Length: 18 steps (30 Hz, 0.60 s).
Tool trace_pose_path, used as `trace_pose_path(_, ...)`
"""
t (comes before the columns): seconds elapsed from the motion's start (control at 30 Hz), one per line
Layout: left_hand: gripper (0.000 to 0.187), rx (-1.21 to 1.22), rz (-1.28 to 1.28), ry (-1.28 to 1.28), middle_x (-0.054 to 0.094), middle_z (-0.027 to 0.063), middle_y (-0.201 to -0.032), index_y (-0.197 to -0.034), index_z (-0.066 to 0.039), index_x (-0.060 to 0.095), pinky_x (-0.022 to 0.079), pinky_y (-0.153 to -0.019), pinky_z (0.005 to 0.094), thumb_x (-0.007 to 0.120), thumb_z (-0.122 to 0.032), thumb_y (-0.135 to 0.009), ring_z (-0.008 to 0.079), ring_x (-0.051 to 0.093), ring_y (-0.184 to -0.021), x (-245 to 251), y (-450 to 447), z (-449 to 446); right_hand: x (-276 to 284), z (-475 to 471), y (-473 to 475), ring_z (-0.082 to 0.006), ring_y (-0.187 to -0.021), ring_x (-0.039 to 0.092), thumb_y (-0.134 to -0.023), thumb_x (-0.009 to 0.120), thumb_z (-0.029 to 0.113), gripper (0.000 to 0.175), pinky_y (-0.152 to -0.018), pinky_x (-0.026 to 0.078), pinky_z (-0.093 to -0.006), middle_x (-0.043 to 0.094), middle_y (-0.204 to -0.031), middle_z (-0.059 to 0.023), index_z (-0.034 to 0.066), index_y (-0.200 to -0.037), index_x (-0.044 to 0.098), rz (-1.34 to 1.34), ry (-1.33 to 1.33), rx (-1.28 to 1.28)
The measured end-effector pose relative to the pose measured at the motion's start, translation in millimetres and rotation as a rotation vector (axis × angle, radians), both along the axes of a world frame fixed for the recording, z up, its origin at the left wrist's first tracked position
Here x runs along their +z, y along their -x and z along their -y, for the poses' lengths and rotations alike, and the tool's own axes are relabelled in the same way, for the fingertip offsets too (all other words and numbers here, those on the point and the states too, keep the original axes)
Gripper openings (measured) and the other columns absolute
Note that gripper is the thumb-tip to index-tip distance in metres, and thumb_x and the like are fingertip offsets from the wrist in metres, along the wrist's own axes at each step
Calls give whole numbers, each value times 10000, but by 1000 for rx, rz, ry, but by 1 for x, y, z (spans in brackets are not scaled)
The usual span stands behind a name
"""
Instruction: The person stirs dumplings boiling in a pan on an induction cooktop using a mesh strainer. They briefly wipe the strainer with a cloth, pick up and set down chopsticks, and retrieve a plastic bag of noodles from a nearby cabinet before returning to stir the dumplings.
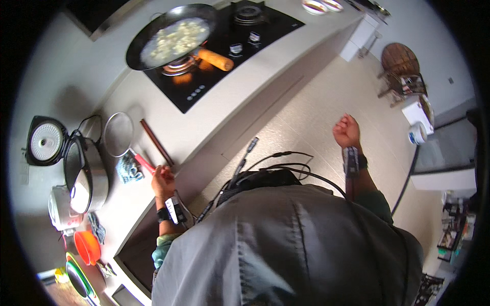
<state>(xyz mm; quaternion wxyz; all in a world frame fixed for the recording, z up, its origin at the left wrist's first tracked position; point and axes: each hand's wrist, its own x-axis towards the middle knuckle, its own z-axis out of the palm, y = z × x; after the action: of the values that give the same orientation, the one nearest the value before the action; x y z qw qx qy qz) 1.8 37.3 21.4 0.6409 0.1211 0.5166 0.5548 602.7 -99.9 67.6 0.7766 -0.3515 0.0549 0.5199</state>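
My left hand (pixel 164 181) is at the counter's front edge, its fingers around the end of a red handle. That handle belongs to a round fine-mesh strainer (pixel 118 134), whose hoop is over the counter near the rice cooker. Just beside the hand is a pair of dark brown chopsticks (pixel 156 141). My right hand (pixel 346 132) hangs over the floor, fingers curled in, with nothing visible in it. On the lit left burner stands a wok (pixel 134 53) with a wooden handle (pixel 215 60). Pale chunks, possibly tofu (pixel 178 38), lie in cloudy liquid inside it.
A black gas hob (pixel 226 76) is set into the counter. Left stand an open-lidded rice cooker (pixel 92 172), a patterned cloth (pixel 128 169) and an orange-red basin (pixel 87 248). Two bowls (pixel 314 7) sit beyond the hob. Black cables (pixel 287 154) cross near my waist.
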Motion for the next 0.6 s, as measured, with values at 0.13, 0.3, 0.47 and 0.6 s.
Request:
trace_pose_path(0.13, 93, -53, -432, -208, 505, -1, -592, -745, -84, 541, 332, -389, 208, 569, -140, -814, 89, 455, -467, 8, -12, 2, -11, 16, -13, -67, -446, 380, -865, 519, 177, 203, -446, 334, -229, 456, -564, 57, 150, -670, 472, -44, -42, -14)
trace_pose_path(0.3, 256, -98, -1068, -153, 571, 71, -647, -841, 1, 569, 441, -470, 297, 682, -193, -718, 168, 531, -517, 10, -11, -19, -21, 33, -23, -77, -471, 432, -876, 505, 169, 190, -469, 368, -242, 508, -589, 44, 127, -691, 491, 8, -39, -64)
trace_pose_path(0.47, 430, -209, -1555, -108, 572, 194, -896, -918, 2, 553, 467, -757, 375, 733, -280, -648, 318, 572, -876, 12, -12, -32, -28, 44, -30, -74, -498, 445, -898, 460, 177, 136, -489, 389, -236, 507, -618, 49, 124, -784, 511, 7, -90, -65)
trace_pose_path(0.6, 427, -157, -1769, -213, 605, 170, -755, -849, 19, 547, 483, -664, 375, 749, -289, -633, 319, 603, -752, 17, -22, -33, -31, 49, -32, -74, -509, 444, -905, 447, 179, 121, -496, 397, -231, 498, -624, 45, 114, -825, 511, 4, -87, -92)
